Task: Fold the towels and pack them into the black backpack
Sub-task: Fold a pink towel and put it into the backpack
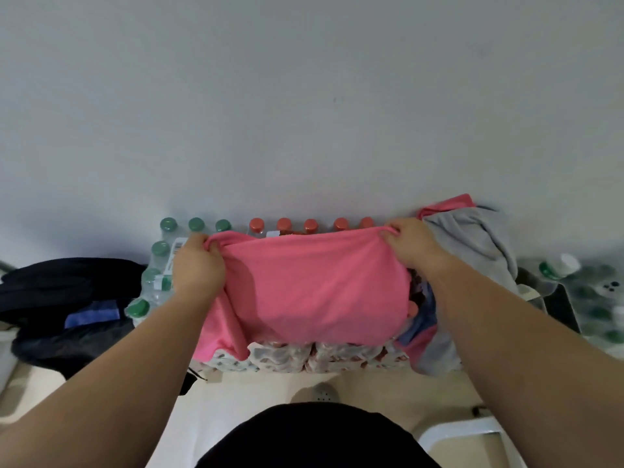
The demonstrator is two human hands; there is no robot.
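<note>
In the middle of the frame a pink towel is held spread out over shrink-wrapped packs of bottles. The left hand grips its upper left corner, with the fingers curled tight around a bunch of cloth. The right hand does the same at the upper right corner, its fingers closed on a gathered pinch of fabric. The top edge sags slightly between the two hands. The lower left part of the towel hangs down over the front of the packs.

The black backpack lies at the left edge of the frame, just beside the packs, with a blue patch showing on it. Bottles with green caps stand at the left of the pink towel, between it and the backpack. Bottles with red caps line up behind the towel's top edge, against the pale wall.

To the right of the right hand a grey towel lies crumpled over the packs and drapes down their right end. A second pink towel peeks out behind it against the wall. Light floor shows below the packs.
</note>
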